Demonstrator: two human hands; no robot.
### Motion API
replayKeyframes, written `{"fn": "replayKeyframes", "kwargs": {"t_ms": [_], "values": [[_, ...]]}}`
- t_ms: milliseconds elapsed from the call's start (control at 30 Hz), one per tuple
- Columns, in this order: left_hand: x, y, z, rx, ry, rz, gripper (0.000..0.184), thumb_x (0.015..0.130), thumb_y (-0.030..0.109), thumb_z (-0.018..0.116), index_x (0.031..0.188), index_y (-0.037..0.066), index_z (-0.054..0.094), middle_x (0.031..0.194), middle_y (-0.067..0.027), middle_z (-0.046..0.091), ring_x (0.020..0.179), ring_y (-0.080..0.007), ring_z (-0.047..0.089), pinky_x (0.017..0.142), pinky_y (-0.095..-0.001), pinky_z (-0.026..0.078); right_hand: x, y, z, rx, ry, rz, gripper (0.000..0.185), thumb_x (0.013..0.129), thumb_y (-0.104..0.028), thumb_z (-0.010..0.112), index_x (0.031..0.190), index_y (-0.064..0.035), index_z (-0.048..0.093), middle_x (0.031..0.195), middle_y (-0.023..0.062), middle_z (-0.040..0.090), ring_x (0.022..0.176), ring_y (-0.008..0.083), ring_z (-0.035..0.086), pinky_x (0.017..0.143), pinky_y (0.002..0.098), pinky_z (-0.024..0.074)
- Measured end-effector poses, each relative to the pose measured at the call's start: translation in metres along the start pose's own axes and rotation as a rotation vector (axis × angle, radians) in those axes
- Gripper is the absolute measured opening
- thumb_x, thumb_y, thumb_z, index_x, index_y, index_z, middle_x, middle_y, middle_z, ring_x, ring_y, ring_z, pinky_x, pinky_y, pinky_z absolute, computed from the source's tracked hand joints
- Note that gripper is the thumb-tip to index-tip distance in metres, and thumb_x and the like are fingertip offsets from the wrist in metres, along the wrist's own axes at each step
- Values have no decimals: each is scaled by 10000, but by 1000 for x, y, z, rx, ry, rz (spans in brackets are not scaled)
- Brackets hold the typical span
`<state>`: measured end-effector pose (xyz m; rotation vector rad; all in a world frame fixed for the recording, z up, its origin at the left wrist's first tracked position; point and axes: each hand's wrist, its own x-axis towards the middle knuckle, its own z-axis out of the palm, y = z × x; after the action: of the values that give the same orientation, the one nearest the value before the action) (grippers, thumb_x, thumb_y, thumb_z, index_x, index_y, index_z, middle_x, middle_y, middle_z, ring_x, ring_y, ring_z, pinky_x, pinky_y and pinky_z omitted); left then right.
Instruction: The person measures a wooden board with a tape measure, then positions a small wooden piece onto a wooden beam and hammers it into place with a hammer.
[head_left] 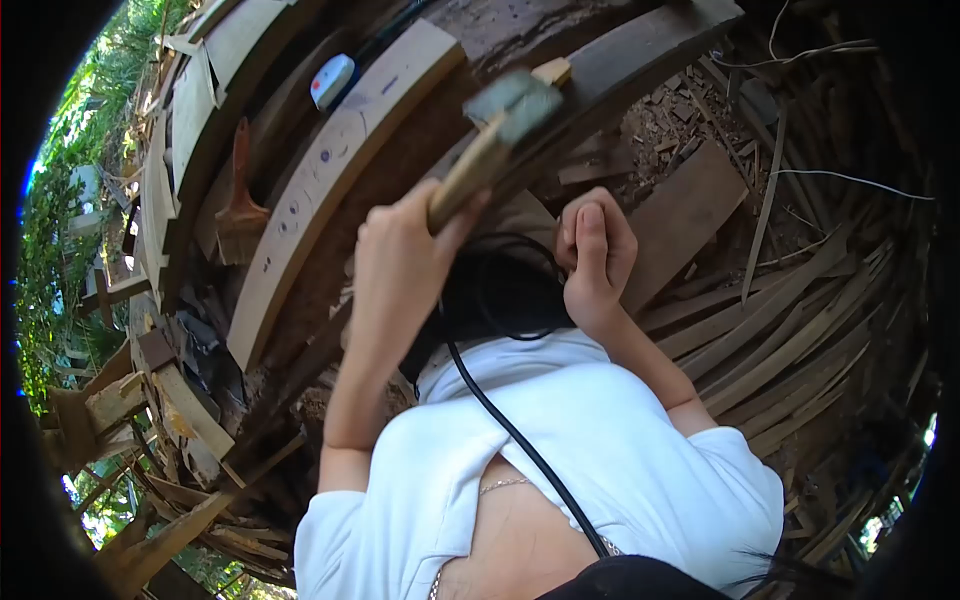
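My left hand (pixel 405 240) is wrapped round the wooden handle of a hammer (pixel 515 105). The hammer's blocky grey head is slightly blurred, raised up and away from my body over a dark wooden beam (pixel 640 60). Right of it, my right hand (pixel 600 245) is closed in a fist, thumb laid along the outside. Whatever those fingers hold, if anything, is hidden. A pale plank (pixel 330 180) with dark ink marks and knots lies left of the hammer.
A paintbrush (pixel 240 205) and a small white-and-blue object (pixel 333 80) with a red dot lie at left. A brown board (pixel 690 215) and many thin wood strips (pixel 780 340) lie at right, near wood chips. A black cord (pixel 510 425) runs down my white shirt.
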<state>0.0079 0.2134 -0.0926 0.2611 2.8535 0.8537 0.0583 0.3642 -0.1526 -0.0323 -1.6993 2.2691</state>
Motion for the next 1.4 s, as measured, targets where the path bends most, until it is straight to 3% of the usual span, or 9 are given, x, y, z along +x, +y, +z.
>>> {"fn": "replayKeyframes", "kwargs": {"t_ms": [200, 367, 533, 767, 833, 900, 1167, 1333, 1400], "values": [[1, 25, -47, -253, 282, -39, 358, 871, 348, 595, 753, 11, 613, 532, 24, 484, 457, -66, 429, 433, -243, 320, -3, 1, -6, 0, -23, 19, 278, 975, -195, 359, 737, -69, 431, 560, -44, 372, 485, 14, 302, 442, 194, 254], [9, -11, 5, -185, -17, -124, 354, 873, 312, 596, 801, -34, 601, 518, -23, 422, 511, -89, 392, 471, -287, 318, -2, 0, -5, -7, -31, 15, 280, 975, -194, 355, 735, -71, 430, 551, -45, 369, 485, 14, 300, 441, 195, 247], [6, -4, -21, -144, 100, -77, 501, 856, 464, 576, 690, -8, 555, 509, 19, 406, 472, -61, 384, 432, -241, 284, -1, 3, -9, 13, -10, -6, 275, 975, -187, 354, 737, -71, 428, 549, -45, 368, 483, 14, 297, 438, 193, 244], [7, -14, -4, -202, 135, -57, 403, 878, 348, 586, 700, -13, 585, 496, 9, 438, 489, -76, 398, 450, -259, 304, 3, -1, -7, 14, -10, 1, 279, 977, -195, 354, 738, -71, 426, 563, -44, 377, 488, 14, 299, 436, 193, 248], [8, -32, -2, -384, 30, -328, 417, 886, 353, 572, 699, -20, 573, 492, -6, 424, 485, -81, 395, 455, -265, 308, 4, -1, -5, 8, 8, -70, 297, 982, -233, 348, 742, -67, 401, 583, -38, 337, 444, 15, 238, 398, 201, 184], [5, -40, -19, -123, 101, -238, 441, 891, 375, 558, 701, -23, 563, 489, 3, 413, 464, -79, 371, 442, -267, 298, 6, -1, -6, -2, 28, -75, 294, 981, -229, 352, 742, -65, 402, 589, -37, 341, 450, 15, 246, 402, 199, 189], [-13, -4, -46, -568, 162, -176, 469, 902, 479, 489, 717, 48, 475, 506, 31, 374, 417, -24, 327, 388, -192, 212, 11, 1, 3, 4, 6, -125, 291, 972, -207, 388, 727, -61, 447, 577, -48, 385, 497, 16, 313, 448, 188, 263], [-16, -9, -29, -573, 29, -268, 502, 904, 520, 446, 739, 47, 457, 511, 18, 370, 408, -39, 323, 380, -198, 216, 2, 22, 15, -121, -157, -47, 234, 943, -205, 443, 796, -34, 504, 570, 60, 506, 509, 126, 508, 491, 277, 398], [-19, -9, -20, -530, 23, -292, 502, 906, 517, 442, 741, 43, 455, 516, 15, 374, 411, -40, 327, 380, -197, 221, -3, 25, 21, -205, -316, 81, 219, 921, -243, 466, 875, -38, 527, 594, 132, 558, 564, 270, 599, 536, 354, 453]]}}
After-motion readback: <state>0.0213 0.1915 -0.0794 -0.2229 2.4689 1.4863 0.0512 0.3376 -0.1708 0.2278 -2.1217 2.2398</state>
